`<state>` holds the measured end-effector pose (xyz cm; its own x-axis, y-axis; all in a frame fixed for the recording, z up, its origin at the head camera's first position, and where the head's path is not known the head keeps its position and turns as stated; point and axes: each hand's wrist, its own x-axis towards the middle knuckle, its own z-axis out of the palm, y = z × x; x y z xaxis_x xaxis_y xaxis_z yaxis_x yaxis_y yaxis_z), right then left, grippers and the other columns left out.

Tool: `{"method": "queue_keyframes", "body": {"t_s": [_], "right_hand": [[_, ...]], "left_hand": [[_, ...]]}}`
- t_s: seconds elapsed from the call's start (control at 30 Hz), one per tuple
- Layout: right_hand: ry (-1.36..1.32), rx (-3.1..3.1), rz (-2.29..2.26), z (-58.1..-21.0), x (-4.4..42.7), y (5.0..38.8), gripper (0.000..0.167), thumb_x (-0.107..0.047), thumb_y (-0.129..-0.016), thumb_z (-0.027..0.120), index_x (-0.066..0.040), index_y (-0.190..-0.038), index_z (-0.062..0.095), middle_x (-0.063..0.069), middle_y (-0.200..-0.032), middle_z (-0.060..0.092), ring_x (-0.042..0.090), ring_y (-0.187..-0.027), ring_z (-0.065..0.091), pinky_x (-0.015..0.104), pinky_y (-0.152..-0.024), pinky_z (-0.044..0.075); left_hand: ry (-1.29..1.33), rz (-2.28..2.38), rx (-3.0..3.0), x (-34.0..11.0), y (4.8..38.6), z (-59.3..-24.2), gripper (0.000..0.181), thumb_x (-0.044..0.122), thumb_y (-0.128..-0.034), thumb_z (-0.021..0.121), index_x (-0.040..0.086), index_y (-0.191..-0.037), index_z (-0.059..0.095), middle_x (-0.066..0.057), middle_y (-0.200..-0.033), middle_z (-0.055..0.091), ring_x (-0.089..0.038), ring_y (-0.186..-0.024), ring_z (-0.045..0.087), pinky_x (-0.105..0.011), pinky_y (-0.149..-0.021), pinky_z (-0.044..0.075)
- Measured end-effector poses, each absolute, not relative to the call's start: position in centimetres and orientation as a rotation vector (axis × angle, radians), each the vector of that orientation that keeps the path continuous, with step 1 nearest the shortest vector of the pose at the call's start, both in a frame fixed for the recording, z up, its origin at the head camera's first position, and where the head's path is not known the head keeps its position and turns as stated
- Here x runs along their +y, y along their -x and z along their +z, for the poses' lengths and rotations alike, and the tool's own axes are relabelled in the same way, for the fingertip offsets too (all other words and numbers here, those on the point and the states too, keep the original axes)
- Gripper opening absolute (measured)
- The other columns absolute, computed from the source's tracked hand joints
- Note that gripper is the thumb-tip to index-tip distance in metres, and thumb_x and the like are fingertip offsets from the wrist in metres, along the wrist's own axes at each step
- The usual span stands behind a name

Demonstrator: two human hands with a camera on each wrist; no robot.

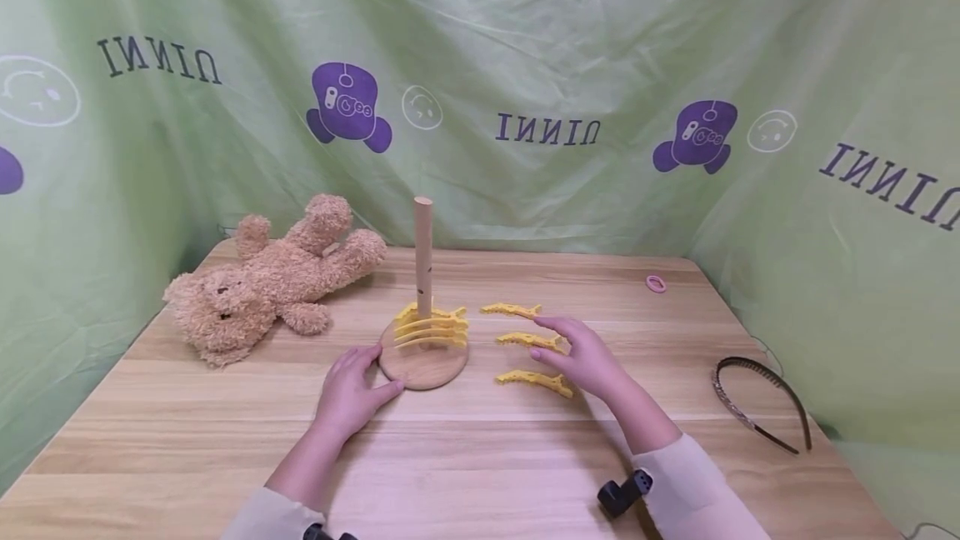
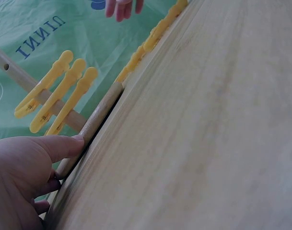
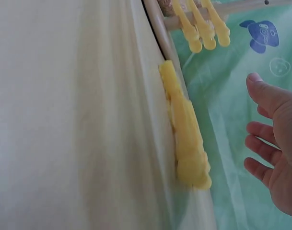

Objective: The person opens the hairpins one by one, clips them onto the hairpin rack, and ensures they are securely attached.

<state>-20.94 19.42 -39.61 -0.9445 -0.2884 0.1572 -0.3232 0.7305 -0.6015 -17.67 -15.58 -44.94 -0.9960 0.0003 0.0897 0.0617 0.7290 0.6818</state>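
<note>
A wooden stand has an upright dowel [image 1: 423, 252] on a round base [image 1: 423, 373]. Several yellow alligator hair clips [image 1: 431, 330] are clipped across the lower dowel, one above another. My left hand [image 1: 348, 394] grips the left rim of the base, its thumb [image 2: 64, 146] against the edge. Three more yellow hair clips lie in a column right of the stand: a far one [image 1: 510, 309], a middle one [image 1: 528, 341] and a near one [image 1: 534, 379]. Over the right ends of the farther two hovers my right hand [image 1: 588, 357], fingers spread and holding nothing.
A brown teddy bear [image 1: 277, 273] lies on its back at the left of the wooden table [image 1: 450, 473]. Toward the right are a dark headband [image 1: 757, 398] and a small pink hair tie [image 1: 656, 283]. A green printed curtain [image 1: 525, 190] encloses the far side and both flanks.
</note>
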Motion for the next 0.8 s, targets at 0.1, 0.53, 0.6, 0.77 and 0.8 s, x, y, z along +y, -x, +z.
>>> {"method": "queue_keyframes", "body": {"t_s": [0.1,0.53,0.6,0.77,0.8], "right_hand": [[-0.463,-2.891,1.009,-40.3,20.5,20.5,0.054,-0.029,-0.089,0.071,-0.01,-0.137,0.056,0.017,-0.141,0.055,0.041,-0.132,0.049,0.06,-0.109,0.039],[-0.463,-2.913,1.098,-42.7,22.9,19.6,0.052,-0.033,-0.082,0.078,-0.008,-0.126,0.065,0.013,-0.128,0.065,0.036,-0.119,0.06,0.055,-0.103,0.047],[-0.458,-2.917,1.112,-43.2,23.1,19.5,0.052,-0.033,-0.08,0.079,-0.008,-0.124,0.066,0.01,-0.124,0.068,0.033,-0.117,0.061,0.053,-0.104,0.047],[-0.468,-2.935,1.113,-43.7,23.4,19.3,0.055,-0.035,-0.076,0.083,-0.008,-0.122,0.068,0.01,-0.121,0.069,0.033,-0.12,0.059,0.053,-0.107,0.043],[-0.475,-2.938,1.11,-43.7,23.5,19.3,0.055,-0.035,-0.076,0.083,-0.008,-0.121,0.068,0.011,-0.122,0.068,0.034,-0.121,0.058,0.054,-0.108,0.042]], "left_hand": [[0.045,-1.13,-2.849,-15.6,17.6,-44.9,0.072,0.031,-0.0834,0.075,-0.003,-0.141,0.047,-0.025,-0.145,0.049,-0.045,-0.142,0.031,-0.061,-0.119,0.02],[0.043,-1.143,-2.854,-15.7,17.6,-44.9,0.073,0.031,-0.0835,0.075,-0.003,-0.142,0.046,-0.025,-0.146,0.047,-0.046,-0.143,0.028,-0.062,-0.118,0.019],[0.044,-1.151,-2.855,-15.7,17.7,-44.9,0.074,0.03,-0.0836,0.075,-0.003,-0.143,0.045,-0.025,-0.147,0.046,-0.046,-0.143,0.028,-0.061,-0.119,0.018],[0.046,-1.155,-2.862,-15.6,17.9,-45.1,0.074,0.03,-0.0839,0.074,-0.003,-0.143,0.044,-0.025,-0.148,0.045,-0.046,-0.144,0.026,-0.062,-0.119,0.017],[0.046,-1.153,-2.862,-15.6,17.9,-45.1,0.074,0.03,-0.0838,0.074,-0.003,-0.143,0.044,-0.025,-0.148,0.045,-0.046,-0.144,0.026,-0.062,-0.119,0.017]]}}
